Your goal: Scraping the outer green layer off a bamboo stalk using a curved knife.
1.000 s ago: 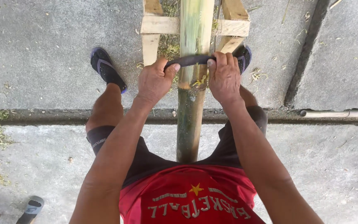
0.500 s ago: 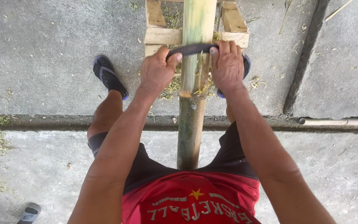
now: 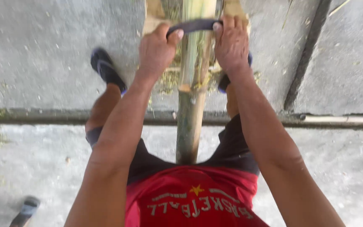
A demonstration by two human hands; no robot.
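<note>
Head view: two hands (image 3: 158, 50) (image 3: 231, 44), one blade (image 3: 194, 25)

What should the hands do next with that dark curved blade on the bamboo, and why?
Probably pull the curved blade back along the bamboo pole toward the body. The left hand and right hand each grip one end, the blade lies across the pole far out by the wooden frame, and green skin shows nearer the body.

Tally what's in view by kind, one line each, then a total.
Hands: 2, left hand and right hand
Curved dark blade: 1
Bamboo pole: 1
Wooden frame: 1
Dark sandals on feet: 2
Total: 7
</note>
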